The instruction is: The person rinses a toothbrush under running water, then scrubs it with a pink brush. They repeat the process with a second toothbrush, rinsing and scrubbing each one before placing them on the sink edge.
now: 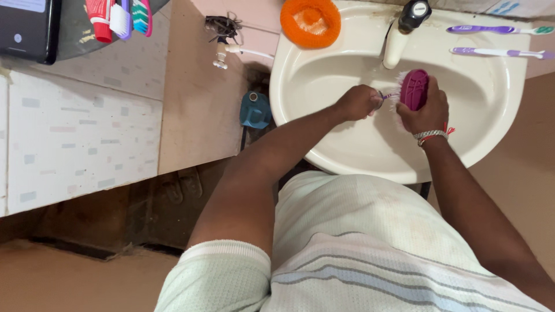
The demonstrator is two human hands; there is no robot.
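Observation:
Over the cream wash basin my right hand grips a magenta scrub brush with pale bristles pointing left. My left hand is closed on a small purple item, seemingly a toothbrush, whose end meets the bristles. Both hands hover above the bowl, just in front of the cream tap with its black knob.
Two purple toothbrushes lie on the basin's right rim. An orange scrubber rests at the back left. A blue container sits left of the basin, below a small wall tap. Several toothbrushes hang top left.

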